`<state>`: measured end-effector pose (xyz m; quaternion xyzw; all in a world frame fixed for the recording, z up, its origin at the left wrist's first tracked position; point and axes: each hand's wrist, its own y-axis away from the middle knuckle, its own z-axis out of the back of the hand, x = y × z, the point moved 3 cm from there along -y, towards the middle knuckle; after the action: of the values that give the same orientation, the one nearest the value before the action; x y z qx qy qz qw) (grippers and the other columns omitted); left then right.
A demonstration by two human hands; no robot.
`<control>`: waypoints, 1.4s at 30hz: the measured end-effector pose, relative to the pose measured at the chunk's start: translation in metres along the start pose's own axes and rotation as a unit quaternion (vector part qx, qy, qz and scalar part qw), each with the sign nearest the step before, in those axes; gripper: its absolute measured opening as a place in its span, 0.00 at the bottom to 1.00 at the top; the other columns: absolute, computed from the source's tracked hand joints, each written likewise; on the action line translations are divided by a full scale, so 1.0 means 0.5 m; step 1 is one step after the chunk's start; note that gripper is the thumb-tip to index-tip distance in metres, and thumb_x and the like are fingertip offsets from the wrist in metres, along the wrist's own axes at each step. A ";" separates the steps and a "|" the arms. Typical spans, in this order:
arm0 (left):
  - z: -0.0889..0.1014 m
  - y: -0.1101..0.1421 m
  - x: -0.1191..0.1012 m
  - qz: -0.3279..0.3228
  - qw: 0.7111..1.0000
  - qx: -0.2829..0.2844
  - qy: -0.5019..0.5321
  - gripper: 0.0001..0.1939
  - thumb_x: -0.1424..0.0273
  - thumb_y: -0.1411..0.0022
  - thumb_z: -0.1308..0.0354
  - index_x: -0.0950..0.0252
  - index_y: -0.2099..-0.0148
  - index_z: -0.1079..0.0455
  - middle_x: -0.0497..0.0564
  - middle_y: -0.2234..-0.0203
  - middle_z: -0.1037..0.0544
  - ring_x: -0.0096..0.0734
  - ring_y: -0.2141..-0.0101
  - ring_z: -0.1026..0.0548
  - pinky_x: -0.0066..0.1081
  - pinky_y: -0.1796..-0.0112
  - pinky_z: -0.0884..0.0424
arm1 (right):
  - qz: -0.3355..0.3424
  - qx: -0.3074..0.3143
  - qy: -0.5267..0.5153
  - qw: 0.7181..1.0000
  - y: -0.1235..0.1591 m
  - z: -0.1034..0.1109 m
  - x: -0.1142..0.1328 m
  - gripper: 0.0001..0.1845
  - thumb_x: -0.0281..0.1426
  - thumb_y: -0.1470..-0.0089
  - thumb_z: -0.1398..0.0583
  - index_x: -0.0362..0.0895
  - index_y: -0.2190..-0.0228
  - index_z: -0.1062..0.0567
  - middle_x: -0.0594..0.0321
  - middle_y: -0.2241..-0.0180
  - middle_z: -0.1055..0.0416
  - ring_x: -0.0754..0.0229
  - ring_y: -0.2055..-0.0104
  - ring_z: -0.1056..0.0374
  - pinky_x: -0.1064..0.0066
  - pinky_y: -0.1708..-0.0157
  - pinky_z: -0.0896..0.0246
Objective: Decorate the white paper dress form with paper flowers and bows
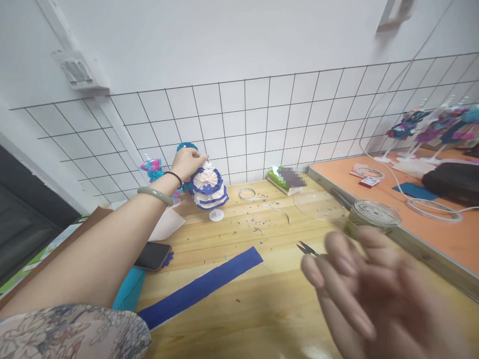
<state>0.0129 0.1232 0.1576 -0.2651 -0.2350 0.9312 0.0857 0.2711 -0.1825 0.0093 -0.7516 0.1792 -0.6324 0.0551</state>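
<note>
At the back left, my left hand [187,163] reaches out and pinches the top of a small doll-size paper dress [209,185]. The dress has tiers of white pleats edged in dark blue and stands upright on a white stand [216,215]. In the right foreground, my right hand [374,294] is raised, palm up, its fingers loosely bent and apart, blurred by motion. Small scissors [307,248] show their blades just beyond its fingertips; their handles are hidden. A dark blue crepe paper strip [209,284] lies diagonally between my arms.
Rolls of tape [247,194] and paper scraps lie mid-table. A clear round container [374,214] stands at right, beside the raised orange surface [445,229] with more dressed stands [407,124]. A phone [153,255] lies under my left forearm. Behind is a wire grid [245,107].
</note>
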 end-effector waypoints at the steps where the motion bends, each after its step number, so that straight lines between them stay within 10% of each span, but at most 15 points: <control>1: 0.001 0.002 -0.002 -0.002 1.000 0.001 0.002 0.17 0.55 0.53 0.44 0.65 0.73 0.29 0.52 0.77 0.23 0.32 0.77 0.28 0.29 0.75 0.34 | -0.017 -0.051 -0.065 0.996 -0.040 -0.030 0.025 0.14 0.36 0.40 0.56 0.57 0.60 0.33 0.64 0.70 0.36 0.73 0.89 0.50 0.61 0.71 0.38; 6: 0.009 0.011 -0.004 -0.016 1.000 -0.006 0.008 0.18 0.53 0.52 0.45 0.64 0.73 0.28 0.52 0.78 0.23 0.32 0.76 0.28 0.28 0.75 0.34 | -0.088 -0.032 -0.187 0.978 -0.127 -0.132 0.018 0.08 0.38 0.43 0.50 0.50 0.65 0.36 0.74 0.80 0.42 0.77 0.91 0.62 0.73 0.83 0.48; 15: 0.031 0.041 0.007 -0.024 0.997 -0.030 0.063 0.22 0.51 0.47 0.51 0.64 0.74 0.29 0.49 0.80 0.24 0.31 0.76 0.28 0.26 0.74 0.35 | -0.139 0.022 -0.142 0.980 -0.136 -0.113 -0.143 0.17 0.46 0.45 0.50 0.45 0.64 0.36 0.76 0.87 0.49 0.72 0.88 0.57 0.78 0.86 0.55; 23: 0.061 0.104 0.084 -0.010 0.994 -0.079 0.078 0.25 0.52 0.42 0.58 0.65 0.70 0.28 0.50 0.77 0.25 0.30 0.74 0.29 0.25 0.73 0.36 | -0.140 0.036 -0.063 0.987 -0.142 -0.087 -0.186 0.23 0.50 0.47 0.51 0.43 0.64 0.35 0.77 0.87 0.56 0.70 0.87 0.61 0.77 0.86 0.61; 42: 0.130 0.469 0.304 0.095 0.992 0.078 0.012 0.19 0.55 0.43 0.52 0.65 0.67 0.28 0.49 0.70 0.23 0.34 0.66 0.28 0.27 0.67 0.35 | -0.147 -0.001 -0.033 0.989 -0.134 -0.078 -0.230 0.24 0.51 0.50 0.48 0.42 0.67 0.32 0.74 0.84 0.58 0.69 0.84 0.60 0.76 0.84 0.64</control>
<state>-0.1585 -0.0645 0.0241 -0.2900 -0.1342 0.9474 0.0202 0.2308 -0.0757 -0.0695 -0.7903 0.0652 -0.6083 -0.0331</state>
